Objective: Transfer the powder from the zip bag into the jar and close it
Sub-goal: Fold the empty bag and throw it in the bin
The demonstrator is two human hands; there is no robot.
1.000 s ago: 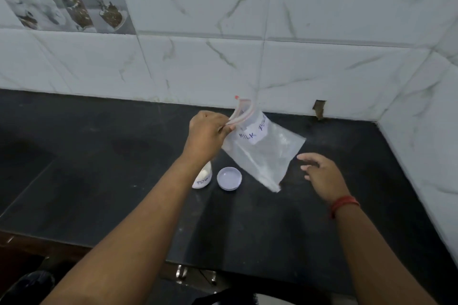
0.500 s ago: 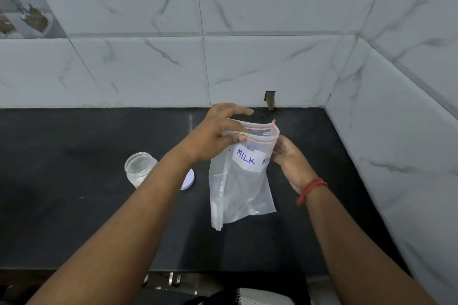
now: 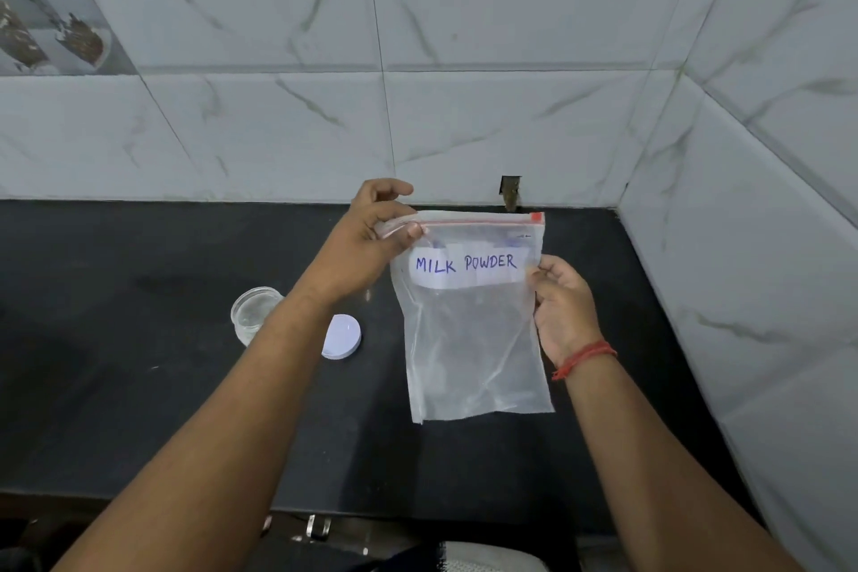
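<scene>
A: Bag's turned flat to the head cam since half a second back, so the full MILK POWDER label (image 3: 466, 267) reads now. Right hand slid from behind it to the right edge.

B: Grips?

A: Left hand (image 3: 367, 242) pinches the top-left corner of the zip bag (image 3: 473, 339) at the red seal strip (image 3: 483, 222), thumb and fingers (image 3: 414, 229) clamped on it. Right hand (image 3: 564, 316) holds the right edge just below the label, fingers curled onto the film. Bag hangs upright above the desk (image 3: 139, 409).

B: Jar?

A: Jar (image 3: 253, 314) open, left of the bag, partly behind the left forearm. Lid (image 3: 342, 336) lies flat just beside it.

B: Handling?

A: Thin, limp, slick film; looks near empty, so light. Powder amount, can't tell. I'd hold at the stiff zip strip, both sides, not the body.
</scene>
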